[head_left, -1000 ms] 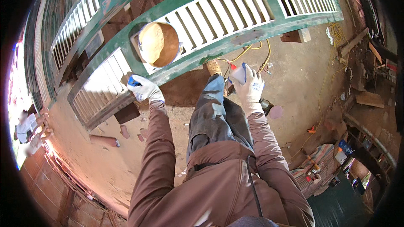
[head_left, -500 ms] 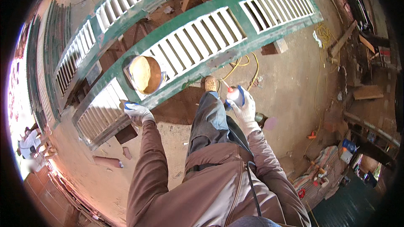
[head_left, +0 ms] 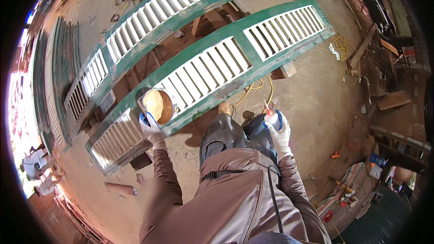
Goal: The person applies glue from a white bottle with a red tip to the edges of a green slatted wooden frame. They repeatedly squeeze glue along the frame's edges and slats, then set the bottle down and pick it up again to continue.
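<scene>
A round tub (head_left: 168,110) of tan powder (head_left: 153,102) rests on a long green louvered frame (head_left: 247,47) with white slats. My left hand (head_left: 152,129), in a white glove with blue fingertips, grips the tub's near-left rim, its fingers partly hidden. In my right hand (head_left: 282,136), gloved the same way, is a white squeeze bottle (head_left: 272,118) with a red cap and thin nozzle. The nozzle points up and away from me, and the bottle is held clear of the frame.
Behind lies a second green louvered frame (head_left: 115,58). A yellow cable (head_left: 271,91) runs on the floor by the near frame. Tools lie on a striped cloth (head_left: 348,185) at lower right. Long slats (head_left: 61,86) are stacked at left. Another person (head_left: 35,162) is at far left.
My left hand has moved from the frame beside the tub to the tub's rim. My right hand with the bottle has shifted slightly right. The view has shifted, and my feet have come closer together.
</scene>
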`<state>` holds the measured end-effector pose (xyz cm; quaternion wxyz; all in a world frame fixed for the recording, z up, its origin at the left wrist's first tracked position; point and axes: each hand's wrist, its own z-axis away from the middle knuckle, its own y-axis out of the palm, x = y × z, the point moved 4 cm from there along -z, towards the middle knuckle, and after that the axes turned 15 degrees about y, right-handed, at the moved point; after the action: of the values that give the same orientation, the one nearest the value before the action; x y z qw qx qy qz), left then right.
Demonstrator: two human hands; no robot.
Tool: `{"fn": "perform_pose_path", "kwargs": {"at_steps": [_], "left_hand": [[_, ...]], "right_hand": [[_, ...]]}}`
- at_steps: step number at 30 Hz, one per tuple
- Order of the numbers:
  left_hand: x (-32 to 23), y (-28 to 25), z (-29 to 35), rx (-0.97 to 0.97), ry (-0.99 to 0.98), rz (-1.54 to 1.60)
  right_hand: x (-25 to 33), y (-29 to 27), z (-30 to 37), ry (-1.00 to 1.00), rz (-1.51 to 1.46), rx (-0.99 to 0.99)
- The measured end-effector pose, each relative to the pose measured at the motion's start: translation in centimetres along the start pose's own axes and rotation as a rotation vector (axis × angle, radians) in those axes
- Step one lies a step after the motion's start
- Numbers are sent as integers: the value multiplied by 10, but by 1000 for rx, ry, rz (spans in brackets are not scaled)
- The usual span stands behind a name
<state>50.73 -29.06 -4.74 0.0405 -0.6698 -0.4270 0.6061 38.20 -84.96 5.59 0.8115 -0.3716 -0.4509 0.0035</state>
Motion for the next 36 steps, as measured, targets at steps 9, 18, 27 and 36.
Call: {"fn": "perform_pose_path", "kwargs": {"at_steps": [9, 18, 27, 36], "left_hand": [[-36, -1, 13, 255, 17, -244], [-157, 74, 91, 258, 142, -296], [-251, 208, 214, 22, -308, 115], [-334, 302, 286, -218, -420, 223]], "right_hand": [[-9, -60, -33, 81, -32, -47], [-61, -134, -122, 142, -233, -53], [-139, -270, -284, 115, -429, 171], [-182, -416, -428, -40, -37, 88]]}}
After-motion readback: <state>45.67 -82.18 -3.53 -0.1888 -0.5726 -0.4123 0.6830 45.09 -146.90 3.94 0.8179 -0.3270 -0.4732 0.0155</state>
